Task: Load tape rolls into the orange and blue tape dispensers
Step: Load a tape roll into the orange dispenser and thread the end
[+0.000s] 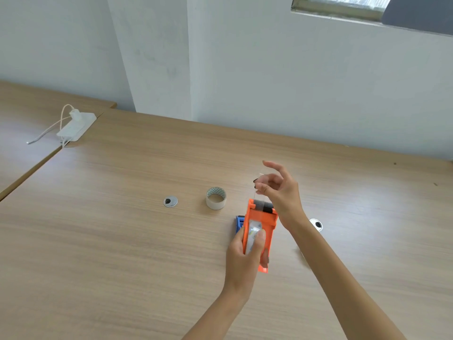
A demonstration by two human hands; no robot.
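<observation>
Orange dispenser (263, 225) clasped by left hand (245, 256); right hand (279, 190) pinching tape end (260, 186)

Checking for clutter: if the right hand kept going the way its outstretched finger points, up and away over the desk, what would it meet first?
Nothing close: beyond the right hand lies bare desk, then probably the white wall. The tape roll sits off to its left, though depth is unclear.

Legible text: none.
Tape roll (216, 198), at 10 o'clock from the orange dispenser (261, 231): patterned print inside the core, too small to read.
Roll inside orange dispenser: faint printed marks, blurred, unreadable.
</observation>
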